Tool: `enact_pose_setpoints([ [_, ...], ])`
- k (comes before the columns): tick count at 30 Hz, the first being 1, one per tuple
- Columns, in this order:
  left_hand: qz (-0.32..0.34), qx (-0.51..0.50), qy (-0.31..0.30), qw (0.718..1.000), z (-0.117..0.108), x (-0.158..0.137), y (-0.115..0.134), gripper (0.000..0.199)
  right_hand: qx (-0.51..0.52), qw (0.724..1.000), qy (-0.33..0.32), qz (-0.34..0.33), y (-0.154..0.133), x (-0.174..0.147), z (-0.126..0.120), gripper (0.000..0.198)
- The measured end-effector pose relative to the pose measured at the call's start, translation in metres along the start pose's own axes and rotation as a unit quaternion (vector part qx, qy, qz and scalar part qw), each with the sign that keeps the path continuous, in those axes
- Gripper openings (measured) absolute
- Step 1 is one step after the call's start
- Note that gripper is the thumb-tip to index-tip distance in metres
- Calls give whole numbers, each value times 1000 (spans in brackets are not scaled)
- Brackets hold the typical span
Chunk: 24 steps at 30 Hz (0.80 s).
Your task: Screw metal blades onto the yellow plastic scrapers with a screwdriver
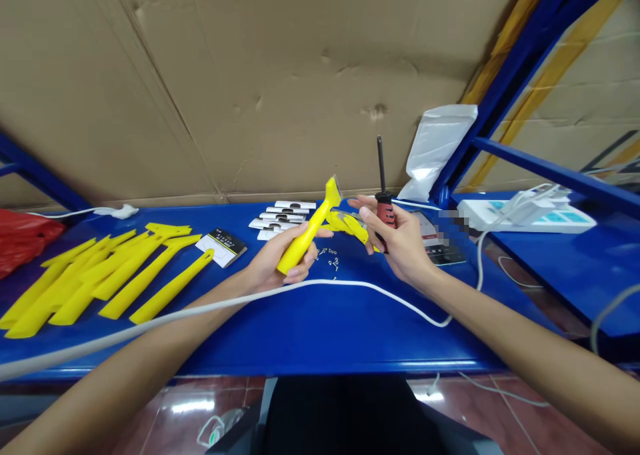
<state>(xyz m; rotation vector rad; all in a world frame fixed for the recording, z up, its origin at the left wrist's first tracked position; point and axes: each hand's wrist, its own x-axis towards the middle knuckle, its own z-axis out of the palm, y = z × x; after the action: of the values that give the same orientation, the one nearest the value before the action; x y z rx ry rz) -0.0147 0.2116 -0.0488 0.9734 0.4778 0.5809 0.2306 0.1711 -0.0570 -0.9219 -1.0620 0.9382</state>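
Observation:
My left hand is closed around the handle of a yellow scraper, whose angled head points up and shows a greyish edge. My right hand grips a screwdriver by its red and black handle, the dark shaft standing upright. Behind and between the hands lie more yellow pieces, partly hidden by the right fingers. Small loose screws are scattered on the blue table below them. Several white packs with dark marks lie beyond my left hand.
Several yellow scraper handles lie at left beside a black-and-white card. A white cable runs in front of the hands. At right are a phone-like device, a power strip and a white plastic bag.

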Motion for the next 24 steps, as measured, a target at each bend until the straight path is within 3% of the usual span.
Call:
enact_pose_setpoints([
  [8,-67,-63,-82,992,-8,-9,11,52,-31,999,12,-1,2,1,0,64],
  [12,-90,6,-112,990,-12,-7,9,52,-36,999,-1,3,1,3,1,47],
  [14,-82,63,-88,991,-15,-4,9,55,-19,999,-33,17,1,5,0,44],
  [17,3,205,29,978,-25,2,14,55,7,998,-46,39,1,7,-2,48],
  [18,59,269,87,958,-31,6,18,49,20,998,-40,48,0,8,-2,49],
  [20,156,404,174,884,-43,15,31,41,52,996,-27,64,-1,9,-3,51],
  [21,176,473,200,840,-49,21,39,42,66,995,-22,71,-1,10,-3,52],
  [23,175,627,236,721,-61,35,53,40,87,993,-17,78,-1,11,-4,55],
  [24,169,655,249,693,-66,42,59,37,95,992,-14,80,0,12,-4,56],
])
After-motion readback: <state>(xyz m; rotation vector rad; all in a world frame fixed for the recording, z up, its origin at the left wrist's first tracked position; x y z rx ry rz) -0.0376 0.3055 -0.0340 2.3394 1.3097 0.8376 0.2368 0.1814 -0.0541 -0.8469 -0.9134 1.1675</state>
